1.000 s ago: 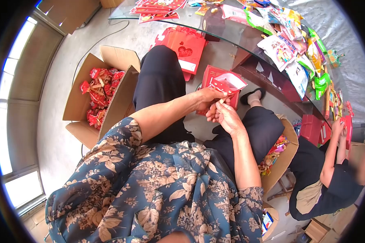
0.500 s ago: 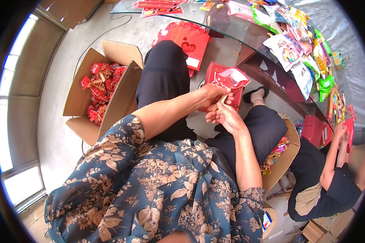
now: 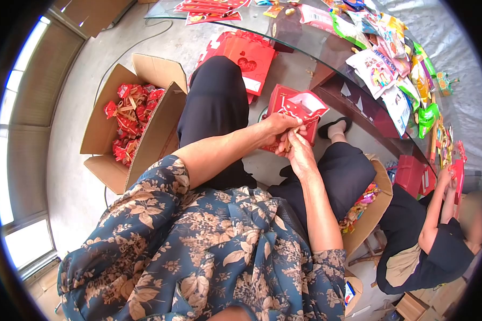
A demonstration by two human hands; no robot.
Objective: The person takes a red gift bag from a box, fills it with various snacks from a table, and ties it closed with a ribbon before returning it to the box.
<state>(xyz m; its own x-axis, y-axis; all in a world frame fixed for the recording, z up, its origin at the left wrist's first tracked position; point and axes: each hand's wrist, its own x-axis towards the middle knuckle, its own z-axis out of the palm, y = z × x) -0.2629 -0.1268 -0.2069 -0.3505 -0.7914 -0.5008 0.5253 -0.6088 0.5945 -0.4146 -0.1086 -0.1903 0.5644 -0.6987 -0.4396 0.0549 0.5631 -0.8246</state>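
Observation:
Between my knees, a red paper candy bag (image 3: pixel 304 105) is held with its pale inside showing at the wide top. My left hand (image 3: pixel 281 128) pinches the bag's gathered lower part. Close against it, my right hand (image 3: pixel 301 152) grips a tan ribbon (image 3: pixel 293 135) at that gathered part, fingers pressed together. Just beyond the bag is a red box (image 3: pixel 278 98), partly covered by it. Some fingertips overlap, so the exact hold on the ribbon is hidden.
A carton (image 3: pixel 151 128) of red wrapped bundles stands at left. Red gift bags (image 3: pixel 251 59) stand ahead. Snack packets (image 3: pixel 377 72) cover part of the glass table (image 3: pixel 305 40). A candy carton (image 3: pixel 377 214) is by my right knee; another person (image 3: pixel 431 241) works at right.
My right hand has moved up and in toward my left, and its fingers have closed round the ribbon. The bag stays in nearly the same place.

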